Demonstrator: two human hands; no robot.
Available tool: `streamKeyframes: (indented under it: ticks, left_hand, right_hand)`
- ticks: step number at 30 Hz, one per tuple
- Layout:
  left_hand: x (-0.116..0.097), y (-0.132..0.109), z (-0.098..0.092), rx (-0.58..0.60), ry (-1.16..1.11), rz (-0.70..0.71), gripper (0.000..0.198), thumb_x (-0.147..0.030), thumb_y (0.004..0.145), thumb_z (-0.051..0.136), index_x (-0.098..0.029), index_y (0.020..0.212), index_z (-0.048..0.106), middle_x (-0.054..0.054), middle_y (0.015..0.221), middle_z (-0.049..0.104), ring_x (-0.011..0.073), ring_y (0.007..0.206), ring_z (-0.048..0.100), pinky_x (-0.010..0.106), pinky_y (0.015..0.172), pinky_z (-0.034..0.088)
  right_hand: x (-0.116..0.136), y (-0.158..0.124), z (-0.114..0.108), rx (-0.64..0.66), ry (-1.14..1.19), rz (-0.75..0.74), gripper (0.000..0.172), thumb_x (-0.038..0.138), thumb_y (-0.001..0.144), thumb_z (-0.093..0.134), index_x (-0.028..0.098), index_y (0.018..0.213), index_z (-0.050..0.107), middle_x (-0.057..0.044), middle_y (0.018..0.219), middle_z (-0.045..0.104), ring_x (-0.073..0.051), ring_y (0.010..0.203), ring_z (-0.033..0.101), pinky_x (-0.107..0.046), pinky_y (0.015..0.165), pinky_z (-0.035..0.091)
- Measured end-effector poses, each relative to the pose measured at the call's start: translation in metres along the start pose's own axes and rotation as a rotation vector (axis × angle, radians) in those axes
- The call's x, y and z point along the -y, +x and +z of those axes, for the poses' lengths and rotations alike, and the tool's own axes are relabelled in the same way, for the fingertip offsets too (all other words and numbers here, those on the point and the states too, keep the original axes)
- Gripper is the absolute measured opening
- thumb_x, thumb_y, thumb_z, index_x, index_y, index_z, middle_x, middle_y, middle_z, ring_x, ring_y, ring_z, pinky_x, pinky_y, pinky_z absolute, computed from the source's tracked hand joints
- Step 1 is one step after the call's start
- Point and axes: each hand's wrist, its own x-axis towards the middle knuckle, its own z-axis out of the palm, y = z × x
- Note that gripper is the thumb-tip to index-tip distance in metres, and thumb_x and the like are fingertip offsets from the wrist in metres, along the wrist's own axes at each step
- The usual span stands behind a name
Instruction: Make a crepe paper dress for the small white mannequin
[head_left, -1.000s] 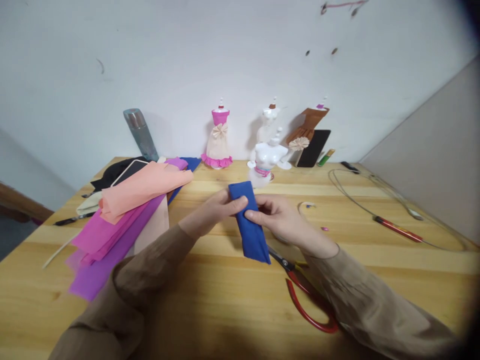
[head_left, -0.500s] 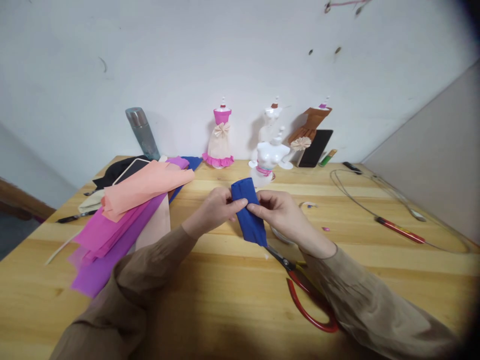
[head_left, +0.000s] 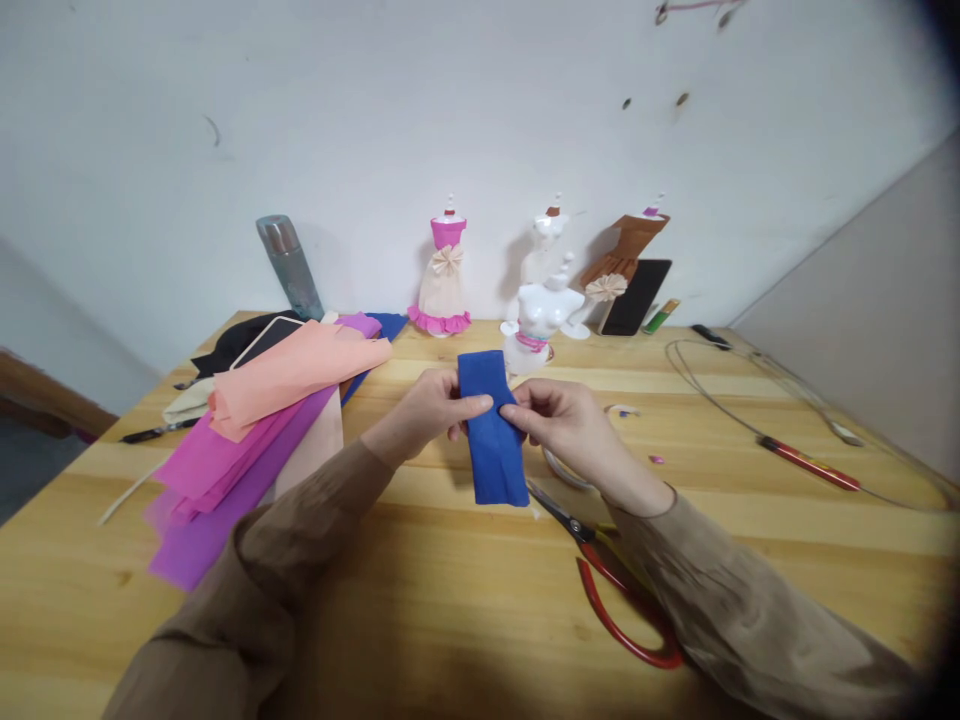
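Observation:
A folded strip of blue crepe paper or fabric [head_left: 495, 455] is held upright above the wooden table. My left hand [head_left: 433, 408] pinches its left edge, thumb lying across the front and fingers behind. On the opposite edge my right hand [head_left: 564, 418] grips it between thumb and fingers. Just below the right hand lie scissors with red handles [head_left: 622, 620], partly covered by my right sleeve. A white mannequin bust [head_left: 547, 312] with a pink band at its waist stands just beyond the strip.
Coloured sheets [head_left: 296, 370] are heaped on the left, beside a steel flask [head_left: 289, 265]. Against the wall stand a mannequin in a pink dress [head_left: 444, 275], another in brown [head_left: 622, 255], and a black phone [head_left: 637, 298]. A cable with a red handle [head_left: 810, 462] lies right.
The blue strip has turned from a slant to nearly upright and looks flatter and wider. Both hands keep their pinch on it. The view has shifted slightly.

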Motion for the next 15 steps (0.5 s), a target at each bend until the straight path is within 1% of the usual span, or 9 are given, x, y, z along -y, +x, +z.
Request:
streamKeyframes:
  ticks: [2, 4, 5, 7, 10, 13, 15]
  left_hand:
    - [0.002, 0.000, -0.001, -0.041, -0.011, 0.004, 0.027, -0.036, 0.072, 0.071, -0.010, 0.077, 0.066, -0.004, 0.053, 0.052, 0.0047, 0.044, 0.041, 0.018, 0.042, 0.031]
    - [0.003, 0.001, -0.001, -0.041, -0.036, 0.005, 0.025, -0.035, 0.073, 0.070, -0.011, 0.079, 0.065, -0.007, 0.051, 0.048, 0.0037, 0.042, 0.037, 0.018, 0.041, 0.028]
    - [0.004, 0.001, 0.000, -0.029, -0.046, 0.003, 0.025, -0.035, 0.074, 0.070, -0.012, 0.080, 0.064, -0.007, 0.051, 0.049, 0.0043, 0.042, 0.039, 0.018, 0.041, 0.029]
    - [0.004, 0.000, 0.003, 0.001, -0.071, -0.010, 0.027, -0.040, 0.078, 0.066, -0.013, 0.081, 0.061, -0.004, 0.055, 0.054, 0.0070, 0.046, 0.047, 0.019, 0.044, 0.036]
    - [0.003, -0.002, 0.011, 0.055, -0.093, 0.003, 0.032, -0.046, 0.080, 0.066, -0.015, 0.082, 0.058, 0.002, 0.068, 0.064, 0.0127, 0.060, 0.060, 0.022, 0.050, 0.045]
    - [0.001, -0.004, 0.015, 0.122, -0.072, 0.053, 0.030, -0.039, 0.074, 0.075, -0.015, 0.085, 0.061, 0.005, 0.078, 0.069, 0.0176, 0.073, 0.066, 0.026, 0.062, 0.050]
    - [0.001, -0.004, 0.013, 0.123, -0.074, 0.071, 0.027, -0.034, 0.071, 0.077, -0.014, 0.083, 0.063, 0.005, 0.079, 0.070, 0.0194, 0.078, 0.067, 0.030, 0.072, 0.052]
  right_hand:
    - [0.001, -0.001, 0.000, 0.027, 0.055, 0.008, 0.032, 0.044, 0.076, 0.067, 0.020, 0.060, 0.055, 0.003, 0.051, 0.052, -0.010, 0.045, 0.045, -0.023, 0.044, 0.037]
    - [0.002, -0.001, 0.000, 0.064, 0.089, 0.013, 0.033, 0.048, 0.077, 0.068, 0.020, 0.062, 0.058, 0.002, 0.052, 0.054, -0.010, 0.046, 0.046, -0.023, 0.045, 0.040]
    - [0.001, -0.001, 0.000, 0.082, 0.099, 0.014, 0.034, 0.049, 0.078, 0.068, 0.020, 0.063, 0.059, 0.002, 0.052, 0.056, -0.010, 0.046, 0.048, -0.024, 0.046, 0.041]
    - [0.000, -0.001, 0.001, 0.102, 0.101, 0.017, 0.033, 0.049, 0.078, 0.067, 0.020, 0.064, 0.060, 0.001, 0.053, 0.058, -0.011, 0.047, 0.049, -0.024, 0.047, 0.042]
    - [-0.002, -0.002, 0.004, 0.091, 0.077, 0.017, 0.027, 0.044, 0.078, 0.066, 0.020, 0.066, 0.061, 0.001, 0.056, 0.059, -0.011, 0.048, 0.049, -0.024, 0.048, 0.042]
    - [-0.003, -0.003, 0.006, 0.103, 0.077, -0.009, 0.021, 0.039, 0.078, 0.065, 0.020, 0.068, 0.062, 0.001, 0.057, 0.059, -0.011, 0.048, 0.047, -0.024, 0.048, 0.040]
    - [-0.002, -0.004, 0.006, 0.103, 0.074, -0.041, 0.020, 0.037, 0.078, 0.063, 0.020, 0.068, 0.061, 0.002, 0.056, 0.057, -0.010, 0.048, 0.046, -0.024, 0.048, 0.038]
